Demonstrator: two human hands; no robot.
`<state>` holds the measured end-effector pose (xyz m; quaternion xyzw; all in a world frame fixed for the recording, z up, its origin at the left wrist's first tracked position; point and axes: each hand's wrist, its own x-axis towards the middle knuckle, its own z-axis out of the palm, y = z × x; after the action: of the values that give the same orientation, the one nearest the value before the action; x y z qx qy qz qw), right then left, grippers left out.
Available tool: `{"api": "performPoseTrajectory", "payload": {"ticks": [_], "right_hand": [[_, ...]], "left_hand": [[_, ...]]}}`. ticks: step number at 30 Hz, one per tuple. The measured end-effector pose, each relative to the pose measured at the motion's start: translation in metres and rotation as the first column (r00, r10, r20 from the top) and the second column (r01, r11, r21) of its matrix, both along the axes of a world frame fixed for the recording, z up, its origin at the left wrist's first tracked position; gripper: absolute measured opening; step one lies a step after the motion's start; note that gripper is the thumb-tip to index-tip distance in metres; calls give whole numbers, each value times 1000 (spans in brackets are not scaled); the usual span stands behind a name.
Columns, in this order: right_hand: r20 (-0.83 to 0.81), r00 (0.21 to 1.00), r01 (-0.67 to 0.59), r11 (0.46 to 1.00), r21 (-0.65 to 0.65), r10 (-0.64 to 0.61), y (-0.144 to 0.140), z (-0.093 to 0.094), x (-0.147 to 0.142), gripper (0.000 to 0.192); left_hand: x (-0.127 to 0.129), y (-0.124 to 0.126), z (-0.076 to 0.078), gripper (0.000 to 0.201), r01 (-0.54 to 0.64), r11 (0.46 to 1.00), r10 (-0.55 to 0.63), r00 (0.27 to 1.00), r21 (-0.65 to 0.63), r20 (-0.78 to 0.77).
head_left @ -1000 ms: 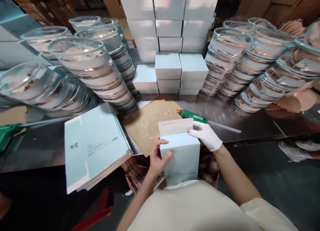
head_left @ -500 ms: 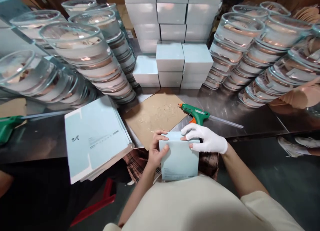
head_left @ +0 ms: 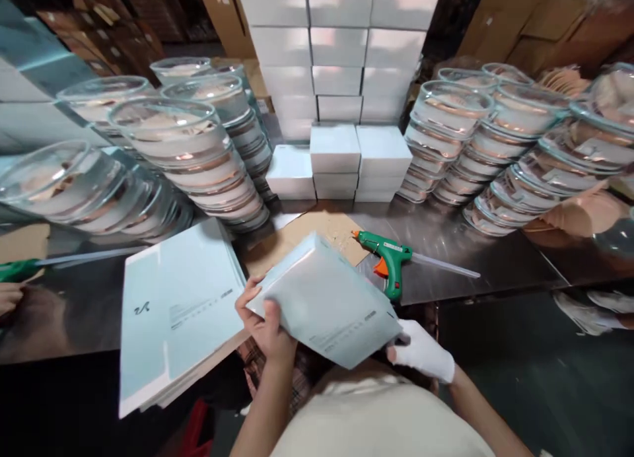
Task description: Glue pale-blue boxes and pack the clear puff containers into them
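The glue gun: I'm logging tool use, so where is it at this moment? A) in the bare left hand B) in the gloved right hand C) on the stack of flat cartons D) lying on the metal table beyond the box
D: the glue gun lies untouched on the metal table, while both the left hand and gloved right hand hold the pale blue box.

pale blue-green carton point(head_left: 324, 305), folded and closed, small dark print along one edge. tilted, one corner raised. held off the tabletop point(head_left: 446, 246) edge, just before the flat carton stack point(head_left: 173, 312).
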<state>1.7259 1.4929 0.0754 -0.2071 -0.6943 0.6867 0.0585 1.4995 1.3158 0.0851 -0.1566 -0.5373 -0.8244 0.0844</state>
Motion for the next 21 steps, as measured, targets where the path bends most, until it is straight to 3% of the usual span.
{"api": "performPoseTrajectory", "payload": {"ticks": [1,2,3,4,5,6,7,9,10,11,12,13,15,16,17,19,20,21], "right_hand": [[-44,986,162,985,60,-160,2,11,-6,60],[-116,940,335,934,128,-321,6,25,-13,56],[-208,887,452,869,203,-413,13,44,-20,51],[-300,863,489,820,299,-405,20,64,-26,45],[-361,887,433,793,429,-289,27,86,-31,37],[-381,920,319,744,587,-94,32,106,-35,29],[-345,933,202,642,739,103,34,124,-40,23],[-185,912,45,358,933,367,29,152,-53,20],[-100,889,-9,234,972,447,25,161,-60,19],[-27,858,-59,151,987,513,23,169,-68,16],[21,825,-105,116,988,564,26,176,-77,13],[38,810,-136,125,983,585,35,183,-85,14],[-20,882,-94,217,972,471,76,202,-103,23],[-86,948,8,247,969,306,107,214,-113,28],[-182,981,164,205,965,70,143,227,-124,32],[-287,942,309,119,944,-175,215,251,-148,34],[-283,909,321,82,943,-306,247,260,-160,37],[-260,890,317,100,943,-374,272,266,-172,48]], "left_hand": [[4,4,-4,28,12,1000,-13,1000,15,26],[8,7,-8,27,27,1000,-27,999,-14,41],[11,7,-12,27,37,996,-34,999,-85,35],[11,6,-14,29,31,982,-33,999,-184,-8],[9,3,-15,38,-2,957,-28,995,-291,-99],[5,0,-15,56,-37,923,-48,977,-384,-210],[0,-3,-12,81,-55,889,-99,946,-455,-308],[-11,-3,-9,121,24,821,-281,887,-571,-366],[-14,-2,-9,125,114,777,-381,868,-619,-319],[-15,0,-13,116,213,725,-461,856,-655,-231],[-14,3,-19,99,307,675,-511,851,-671,-125],[-12,5,-27,77,383,633,-533,846,-673,-19],[-6,10,-47,45,471,593,-523,842,-653,132],[-3,12,-57,39,489,590,-513,842,-643,170],[0,15,-64,36,493,596,-503,844,-633,184],[6,18,-74,33,477,626,-486,857,-617,170],[9,20,-76,31,464,643,-472,867,-609,162],[12,22,-77,30,450,659,-458,876,-603,154]]}}
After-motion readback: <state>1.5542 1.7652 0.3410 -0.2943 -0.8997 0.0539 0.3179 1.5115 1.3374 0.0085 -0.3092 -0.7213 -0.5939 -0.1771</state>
